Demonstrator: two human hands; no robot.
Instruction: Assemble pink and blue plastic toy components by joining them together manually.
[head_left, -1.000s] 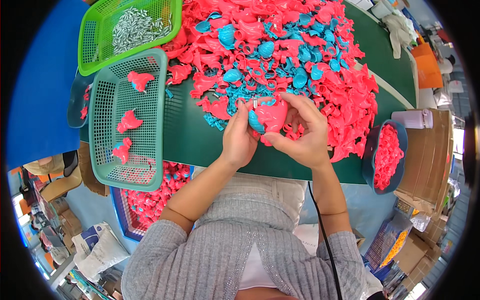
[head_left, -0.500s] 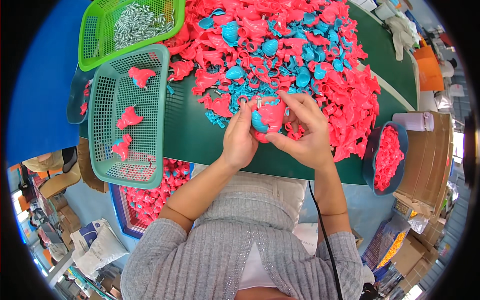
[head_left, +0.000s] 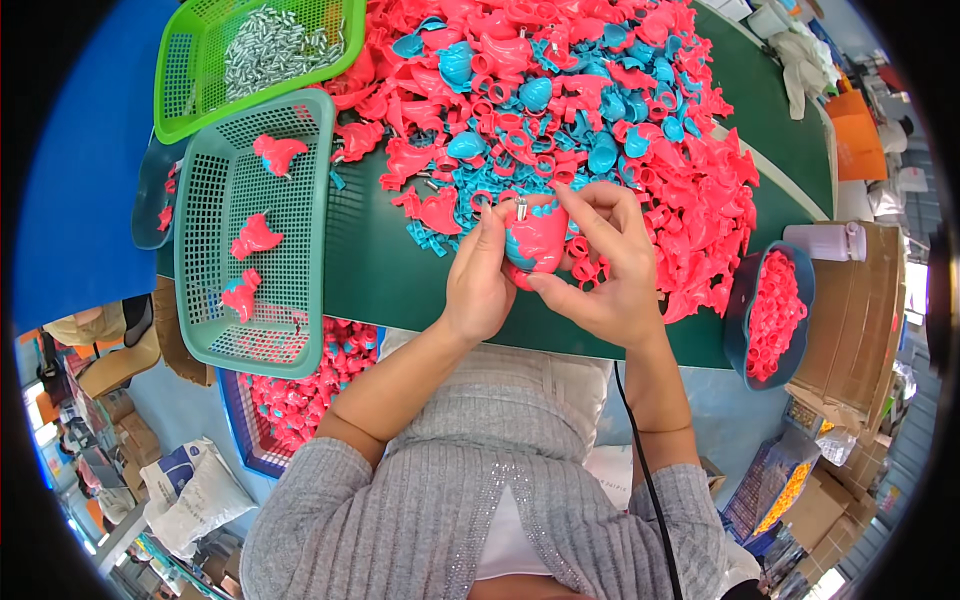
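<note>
Between my two hands is a rounded pink-and-blue plastic toy body (head_left: 537,243), with a small silver metal pin (head_left: 521,208) sticking out at its top. My left hand (head_left: 480,278) grips its left side, the thumb along the edge near the pin. With thumb and fingers bent round its right side, my right hand (head_left: 612,262) holds it too. Just beyond lies a big heap of pink and blue plastic shells (head_left: 590,110), with small blue parts nearest the hands. Three joined pink-and-blue pieces lie apart in the teal basket (head_left: 325,230) on the left.
A green basket (head_left: 347,62) of silver pins stands at the far left. Small pink rings fill a dark blue tub (head_left: 737,345) on the right. Below the table's left edge, a crate (head_left: 243,440) holds more pink pieces. A black cord (head_left: 640,450) runs down past my right arm.
The toy body has turned slightly in my hands, so more pink and less blue shows. My right fingers have shifted a little on it.
</note>
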